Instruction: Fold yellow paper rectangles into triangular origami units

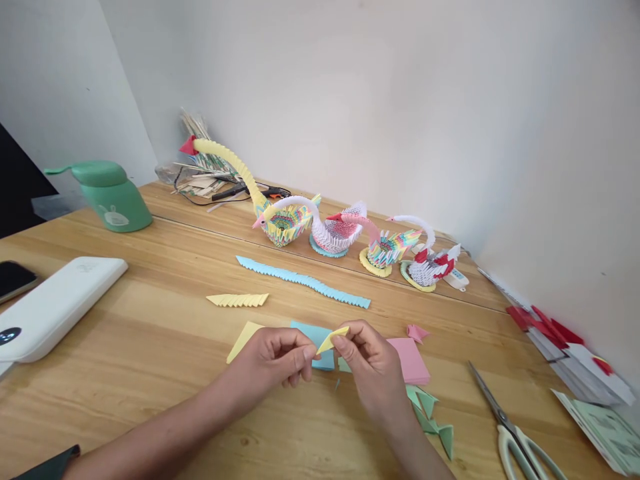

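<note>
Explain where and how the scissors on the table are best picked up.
Probably by the white handles, from the near side: the scissors lie flat, handle loops toward the person, blades pointing away. The right hand is nearer, but holds folded yellow paper.

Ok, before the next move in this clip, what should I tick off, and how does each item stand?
1. Yellow folded piece pinched in the right hand: ok.
2. Left hand gripping that piece's lower tip: cannot tell; the fingertips are right beside it.
3. Yellow interlocked strip lying apart from both hands: ok.
4. Blue paper fully in view: not ok, partly hidden behind hand and piece.
5. Scissors away from both hands: ok.
</note>
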`<state>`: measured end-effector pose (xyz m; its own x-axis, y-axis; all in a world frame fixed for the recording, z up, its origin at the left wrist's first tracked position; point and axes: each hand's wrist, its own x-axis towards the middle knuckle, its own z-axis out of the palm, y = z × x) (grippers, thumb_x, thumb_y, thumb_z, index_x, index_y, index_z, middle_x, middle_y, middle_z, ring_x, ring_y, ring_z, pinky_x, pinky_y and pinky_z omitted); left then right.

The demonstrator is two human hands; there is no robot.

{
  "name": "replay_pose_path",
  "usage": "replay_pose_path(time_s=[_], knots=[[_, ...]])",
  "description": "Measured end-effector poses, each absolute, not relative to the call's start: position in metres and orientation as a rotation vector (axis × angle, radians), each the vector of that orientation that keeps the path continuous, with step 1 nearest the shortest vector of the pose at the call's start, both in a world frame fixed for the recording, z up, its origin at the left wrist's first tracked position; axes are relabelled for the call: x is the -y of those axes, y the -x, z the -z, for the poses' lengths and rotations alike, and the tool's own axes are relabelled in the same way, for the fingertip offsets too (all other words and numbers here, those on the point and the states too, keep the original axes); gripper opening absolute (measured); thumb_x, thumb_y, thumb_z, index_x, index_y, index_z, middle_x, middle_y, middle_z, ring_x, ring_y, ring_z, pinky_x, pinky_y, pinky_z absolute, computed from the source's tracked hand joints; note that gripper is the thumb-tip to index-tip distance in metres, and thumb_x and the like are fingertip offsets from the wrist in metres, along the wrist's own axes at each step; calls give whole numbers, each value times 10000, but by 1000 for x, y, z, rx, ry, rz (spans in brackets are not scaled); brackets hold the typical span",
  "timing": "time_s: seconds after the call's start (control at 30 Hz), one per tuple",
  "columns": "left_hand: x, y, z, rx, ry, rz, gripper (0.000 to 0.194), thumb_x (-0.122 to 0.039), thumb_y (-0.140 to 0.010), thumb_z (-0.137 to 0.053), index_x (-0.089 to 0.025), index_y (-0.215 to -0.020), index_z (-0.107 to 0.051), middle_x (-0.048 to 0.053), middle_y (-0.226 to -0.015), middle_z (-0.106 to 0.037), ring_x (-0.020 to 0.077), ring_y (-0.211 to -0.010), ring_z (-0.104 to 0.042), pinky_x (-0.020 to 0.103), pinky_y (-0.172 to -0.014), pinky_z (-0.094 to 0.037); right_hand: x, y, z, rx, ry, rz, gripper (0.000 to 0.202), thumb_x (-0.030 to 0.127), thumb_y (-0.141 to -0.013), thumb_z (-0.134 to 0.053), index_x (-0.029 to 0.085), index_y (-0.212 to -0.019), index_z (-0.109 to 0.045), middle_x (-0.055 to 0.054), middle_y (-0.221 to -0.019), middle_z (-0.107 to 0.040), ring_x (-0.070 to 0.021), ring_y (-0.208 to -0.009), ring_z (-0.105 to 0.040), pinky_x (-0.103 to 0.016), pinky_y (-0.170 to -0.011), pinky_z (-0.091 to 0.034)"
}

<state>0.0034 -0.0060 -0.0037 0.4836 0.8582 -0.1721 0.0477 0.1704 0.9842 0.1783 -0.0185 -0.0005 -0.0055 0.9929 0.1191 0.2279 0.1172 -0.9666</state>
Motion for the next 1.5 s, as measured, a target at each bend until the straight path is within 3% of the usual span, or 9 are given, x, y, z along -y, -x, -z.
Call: replay_pose_path(time_s=[0.27,0.47,0.6,0.7,0.8,0.9,1.1,1.33,1.5], knots=[[6,-3,2,-990,-1378,-647,283,-360,-796,-515,-146,-626,-587,-9,-577,-556,98,-525,-439,204,-529,-348,23,-181,-3,1677,1309,-770,120,271,-837,-556,204,-755,-613,2,-696,-641,-145,-630,-574,-236,-594,-437],[9,-3,2,-997,-1524,-585,215,-256,-814,-462,-166,-648,-563,-41,-567,-504,99,-539,-412,197,-528,-318,25,-182,-7,1925,1186,-503,136,196,-853,-523,219,-760,-620,0,-666,-622,-155,-618,-569,-252,-590,-418],[10,-2,-1,-1089,-1796,-645,209,-236,-821,-471,-166,-640,-546,-50,-561,-445,100,-551,-387,205,-535,-289,25,-180,-6,1697,1294,-790,100,249,-834,-559,210,-765,-620,4,-682,-632,-146,-632,-566,-239,-586,-417],[8,-1,-4,-1056,-1700,-694,273,-320,-864,-446,-160,-675,-562,-27,-613,-511,110,-589,-444,212,-563,-329,21,-178,-4,1410,1302,-1080,140,322,-793,-596,188,-755,-588,26,-612,-576,-123,-570,-527,-221,-537,-409],[6,-2,-4,-951,-1401,-698,268,-396,-841,-489,-156,-760,-576,-9,-667,-576,104,-581,-482,204,-543,-369,19,-174,-2,1337,1267,-1143,171,340,-755,-628,177,-746,-577,37,-590,-559,-112,-552,-512,-214,-525,-405],[6,-5,-1,-927,-1219,-701,247,-396,-752,-609,-154,-764,-562,-21,-621,-580,87,-515,-478,191,-488,-363,21,-170,0,1364,1281,-1087,136,309,-765,-627,178,-763,-589,31,-600,-585,-115,-560,-528,-213,-525,-416],[3,-6,4,-924,-1086,-745,284,-405,-708,-654,-142,-698,-545,-24,-534,-591,72,-425,-479,186,-438,-357,28,-170,-1,1662,1244,-819,67,234,-819,-591,207,-827,-651,-4,-704,-671,-142,-637,-600,-235,-584,-470],[1,-2,3,-767,-912,-710,354,-488,-758,-595,-137,-744,-545,26,-627,-658,83,-433,-536,195,-442,-383,22,-177,-1,1896,913,-485,273,61,-823,-552,246,-950,-708,-37,-812,-714,-160,-727,-650,-262,-634,-509],[5,-3,-2,-850,-1106,-767,249,-356,-721,-663,-156,-820,-552,-28,-586,-610,79,-459,-491,195,-469,-385,21,-181,1,1888,1041,-554,255,127,-793,-631,246,-1012,-685,-38,-890,-716,-176,-801,-655,-277,-703,-514]])
